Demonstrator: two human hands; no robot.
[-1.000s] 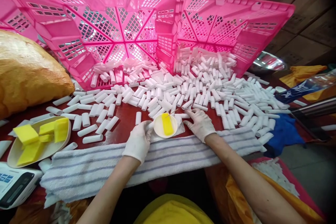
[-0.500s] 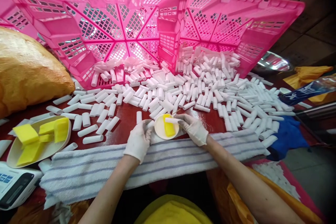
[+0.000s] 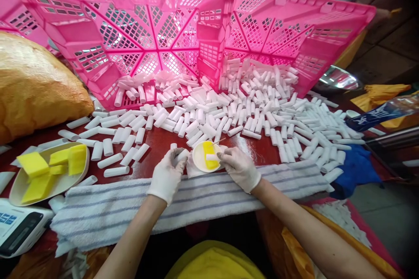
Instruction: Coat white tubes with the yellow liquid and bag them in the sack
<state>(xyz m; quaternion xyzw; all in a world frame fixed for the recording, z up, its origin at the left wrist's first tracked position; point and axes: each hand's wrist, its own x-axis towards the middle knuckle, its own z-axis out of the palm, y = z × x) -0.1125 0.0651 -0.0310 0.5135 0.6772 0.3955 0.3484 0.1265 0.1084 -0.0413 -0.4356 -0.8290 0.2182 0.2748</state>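
Note:
Both hands wear white gloves. My left hand [image 3: 166,173] pinches a short white tube [image 3: 182,155] between thumb and fingers, just left of a small round dish [image 3: 197,157]. On that dish lies a yellow sponge [image 3: 208,147]. My right hand [image 3: 241,169] has its fingers closed on another white tube [image 3: 212,157], which lies across the sponge; whether it presses on it I cannot tell. A thin stick [image 3: 220,141] rests near the dish's upper right rim. Under the hands, a striped towel [image 3: 209,198] covers the table's front edge.
Many loose white tubes [image 3: 225,113] cover the red table and spill from two tipped pink baskets [image 3: 157,50]. An oval dish of yellow sponge pieces [image 3: 49,174] and a white device [image 3: 22,231] stand left. An orange sack [image 3: 39,91] sits behind; a blue cloth [image 3: 355,172] lies right.
My left hand has drawn slightly left, away from the small dish, with its tube. My right hand has shifted a little lower, and less of its tube shows.

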